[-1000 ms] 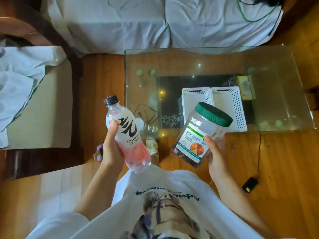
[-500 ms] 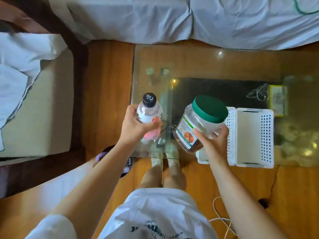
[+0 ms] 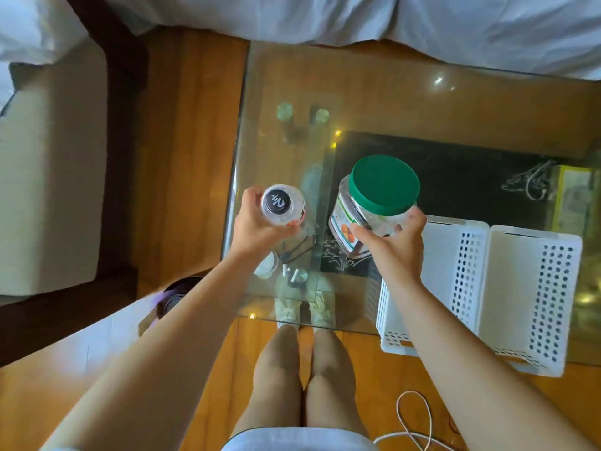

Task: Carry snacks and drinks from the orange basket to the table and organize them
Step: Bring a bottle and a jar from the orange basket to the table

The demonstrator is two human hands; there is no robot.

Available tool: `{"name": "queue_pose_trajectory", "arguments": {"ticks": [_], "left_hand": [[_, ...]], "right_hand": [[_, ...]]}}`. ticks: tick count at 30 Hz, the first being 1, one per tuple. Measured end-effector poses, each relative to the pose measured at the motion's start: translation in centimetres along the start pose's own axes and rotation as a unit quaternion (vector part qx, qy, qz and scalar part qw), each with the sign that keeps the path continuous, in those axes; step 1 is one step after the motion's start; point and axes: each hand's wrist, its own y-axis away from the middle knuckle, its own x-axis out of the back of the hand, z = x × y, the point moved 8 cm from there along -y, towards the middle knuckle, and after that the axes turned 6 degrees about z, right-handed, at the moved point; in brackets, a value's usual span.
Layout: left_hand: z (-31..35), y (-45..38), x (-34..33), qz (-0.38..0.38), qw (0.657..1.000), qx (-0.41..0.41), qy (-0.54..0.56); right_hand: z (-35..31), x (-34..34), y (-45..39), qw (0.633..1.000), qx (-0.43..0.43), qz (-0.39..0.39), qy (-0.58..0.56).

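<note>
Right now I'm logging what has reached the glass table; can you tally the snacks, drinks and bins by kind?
Drinks: 1, clear plastic bottle with black cap, in left hand.
Snacks: 1, clear green-lidded plastic jar, in right hand.
White perforated plastic bins: 2.
Total: 4.

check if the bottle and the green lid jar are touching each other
Apart. The head view shows the bottle in the left hand and the green-lidded jar in the right hand, with bare glass table between them.

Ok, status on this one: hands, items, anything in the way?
Left hand grips bottle. Right hand grips green-lidded jar. Both over glass table. White baskets beside jar.
</note>
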Motion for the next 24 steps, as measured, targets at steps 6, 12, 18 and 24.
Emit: {"name": "queue_pose_trajectory", "arguments": {"ticks": [6, 12, 18, 24], "left_hand": [[-3.2, 0.3, -0.2, -0.017, 0.999, 0.009, -0.027], [-4.1, 0.9, -0.2, -0.020, 1.000, 0.019, 0.003], [-4.4, 1.1, -0.8, -0.039, 0.998, 0.029, 0.032], [-6.6, 3.1, -0.9, -0.084, 0.990, 0.106, 0.045]], "right_hand": [[0.6, -2.4, -1.9, 0.999, 0.015, 0.003, 0.041], [2.3, -3.8, -1.2, 0.997, 0.030, -0.010, 0.077], [4.7, -4.3, 0.8, 0.994, 0.011, -0.046, 0.102], [6.6, -4.4, 2.3, 0.980, -0.117, -0.157, 0.037]]}}
